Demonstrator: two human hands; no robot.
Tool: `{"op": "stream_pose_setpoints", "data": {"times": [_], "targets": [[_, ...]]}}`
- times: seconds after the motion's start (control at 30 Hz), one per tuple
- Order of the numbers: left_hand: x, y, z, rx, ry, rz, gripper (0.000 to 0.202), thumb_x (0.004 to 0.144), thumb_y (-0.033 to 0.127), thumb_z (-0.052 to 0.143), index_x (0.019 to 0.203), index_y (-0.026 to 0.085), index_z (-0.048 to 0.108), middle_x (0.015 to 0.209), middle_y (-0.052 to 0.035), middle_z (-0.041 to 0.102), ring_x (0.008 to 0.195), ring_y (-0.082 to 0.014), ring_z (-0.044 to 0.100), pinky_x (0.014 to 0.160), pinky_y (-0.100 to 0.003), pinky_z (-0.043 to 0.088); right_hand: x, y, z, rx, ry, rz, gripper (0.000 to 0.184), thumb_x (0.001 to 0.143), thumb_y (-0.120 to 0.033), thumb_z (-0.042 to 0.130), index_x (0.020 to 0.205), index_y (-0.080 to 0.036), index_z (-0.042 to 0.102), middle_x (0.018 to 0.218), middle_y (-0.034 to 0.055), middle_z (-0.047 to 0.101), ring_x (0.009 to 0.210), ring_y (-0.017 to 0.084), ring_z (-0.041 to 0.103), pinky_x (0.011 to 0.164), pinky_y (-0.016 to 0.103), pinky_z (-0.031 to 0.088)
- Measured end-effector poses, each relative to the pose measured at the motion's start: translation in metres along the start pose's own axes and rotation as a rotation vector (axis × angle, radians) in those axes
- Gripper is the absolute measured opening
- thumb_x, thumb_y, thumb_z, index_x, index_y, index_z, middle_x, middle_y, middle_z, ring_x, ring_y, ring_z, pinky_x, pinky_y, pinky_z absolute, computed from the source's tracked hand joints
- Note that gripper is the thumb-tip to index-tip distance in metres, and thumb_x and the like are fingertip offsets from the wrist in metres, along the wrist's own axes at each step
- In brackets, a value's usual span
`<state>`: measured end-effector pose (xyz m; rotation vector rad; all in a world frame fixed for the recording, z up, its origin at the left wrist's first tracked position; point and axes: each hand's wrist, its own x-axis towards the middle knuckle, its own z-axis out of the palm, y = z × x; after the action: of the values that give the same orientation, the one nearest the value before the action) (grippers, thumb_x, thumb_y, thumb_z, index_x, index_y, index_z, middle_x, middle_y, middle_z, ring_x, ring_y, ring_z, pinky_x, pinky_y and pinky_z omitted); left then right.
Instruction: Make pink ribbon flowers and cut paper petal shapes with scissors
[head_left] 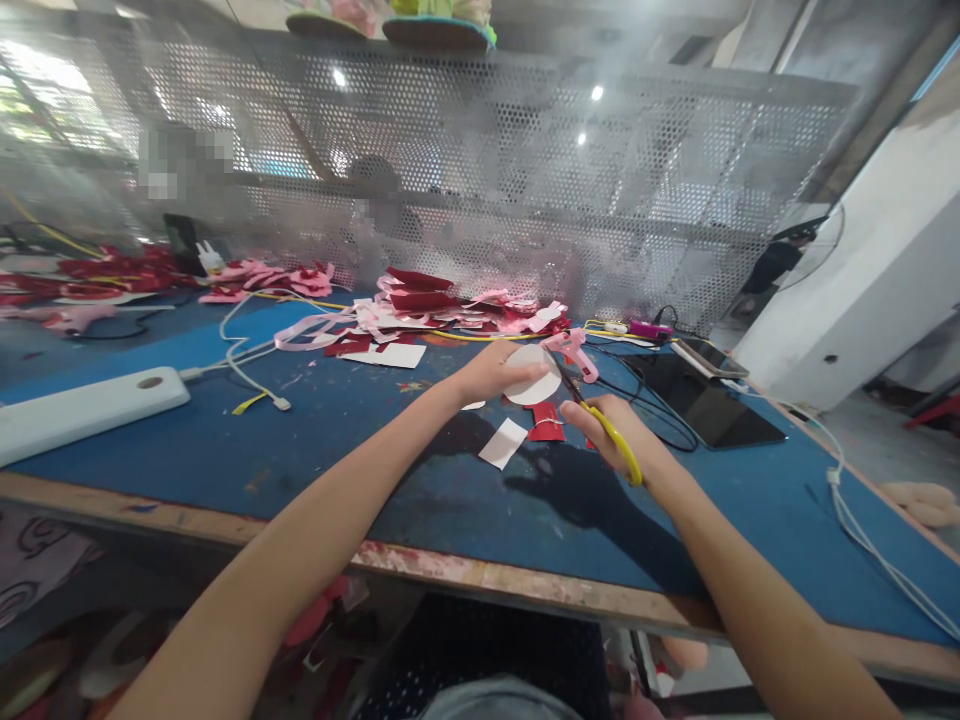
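Observation:
My left hand (491, 372) pinches a round white disc (534, 385) by its left side, above the blue table. In my right hand (619, 430) is a pair of scissors (616, 440) with yellow handles, the dark blades pointing up and left at the disc's right edge. Whether the blades touch the disc I cannot tell. Just behind them lies a pink glue gun (574, 352). Below the disc are a red piece (547, 424) with a thin pale band across it and a small white rectangle (503, 443).
Pink and red scraps (420, 300) are heaped at the back, before a perforated metal screen (480, 180). A white power strip (90, 410) with cables lies left. At right are a black tablet (712, 400) and a looped black cord. People show dimly behind the screen.

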<state>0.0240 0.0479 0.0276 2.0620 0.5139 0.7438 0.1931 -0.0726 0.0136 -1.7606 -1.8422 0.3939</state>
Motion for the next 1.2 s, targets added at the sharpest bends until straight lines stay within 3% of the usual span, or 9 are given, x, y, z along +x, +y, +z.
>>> {"op": "stream_pose_setpoints", "data": {"times": [0.47, 0.57, 0.73, 0.9, 1.07, 1.2], "targets": [[-0.002, -0.001, -0.010, -0.060, -0.062, -0.117, 0.031, 0.069, 0.039, 0.063, 0.071, 0.009, 0.062, 0.056, -0.0002, 0.053, 0.045, -0.0061, 0.044, 0.039, -0.016, 0.031, 0.005, 0.007, 0.012, -0.041, 0.024, -0.040, 0.061, 0.083, -0.068, 0.032, 0.045, -0.021, 0.032, 0.045, -0.0045, 0.025, 0.047, 0.010, 0.022, 0.046, 0.025, 0.025], [-0.001, -0.004, -0.013, -0.050, -0.103, -0.135, 0.029, 0.069, 0.039, 0.063, 0.069, 0.010, 0.062, 0.054, 0.0000, 0.053, 0.044, -0.0063, 0.044, 0.038, -0.016, 0.031, 0.008, 0.009, 0.012, -0.099, 0.023, -0.048, 0.062, 0.082, -0.068, 0.034, 0.041, -0.022, 0.032, 0.042, -0.0020, 0.030, 0.043, 0.011, 0.025, 0.046, 0.026, 0.025], [-0.001, -0.008, -0.018, -0.042, -0.207, -0.211, 0.027, 0.069, 0.036, 0.064, 0.067, 0.009, 0.063, 0.052, 0.0003, 0.052, 0.042, -0.0067, 0.045, 0.037, -0.016, 0.032, 0.011, 0.008, 0.016, -0.203, -0.017, -0.006, 0.059, 0.082, -0.064, 0.039, 0.040, -0.024, 0.030, 0.042, 0.0039, 0.039, 0.044, 0.017, 0.045, 0.050, 0.029, 0.026], [-0.001, -0.012, -0.014, -0.114, -0.140, -0.225, 0.031, 0.071, 0.040, 0.063, 0.075, 0.010, 0.062, 0.054, 0.0009, 0.053, 0.040, -0.0063, 0.044, 0.034, -0.016, 0.033, 0.007, 0.007, 0.027, 0.070, -0.027, 0.060, 0.056, 0.084, -0.063, 0.037, 0.046, -0.023, 0.035, 0.039, 0.0013, 0.041, 0.039, 0.014, 0.045, 0.044, 0.026, 0.030], [-0.001, -0.012, -0.005, -0.090, -0.192, -0.192, 0.030, 0.071, 0.038, 0.064, 0.078, 0.009, 0.064, 0.055, 0.0004, 0.054, 0.042, -0.0064, 0.046, 0.036, -0.015, 0.033, 0.003, 0.010, 0.032, 0.385, -0.154, 0.045, 0.054, 0.083, -0.065, 0.035, 0.053, -0.021, 0.038, 0.040, -0.0034, 0.040, 0.034, 0.011, 0.042, 0.038, 0.023, 0.034], [-0.001, -0.008, 0.001, -0.051, -0.173, -0.138, 0.028, 0.072, 0.037, 0.062, 0.076, 0.009, 0.064, 0.054, 0.0006, 0.054, 0.043, -0.0064, 0.046, 0.037, -0.016, 0.034, 0.002, 0.009, 0.033, 0.517, -0.172, 0.031, 0.056, 0.083, -0.068, 0.031, 0.055, -0.020, 0.041, 0.040, -0.0029, 0.043, 0.035, 0.012, 0.044, 0.039, 0.023, 0.035]]}}
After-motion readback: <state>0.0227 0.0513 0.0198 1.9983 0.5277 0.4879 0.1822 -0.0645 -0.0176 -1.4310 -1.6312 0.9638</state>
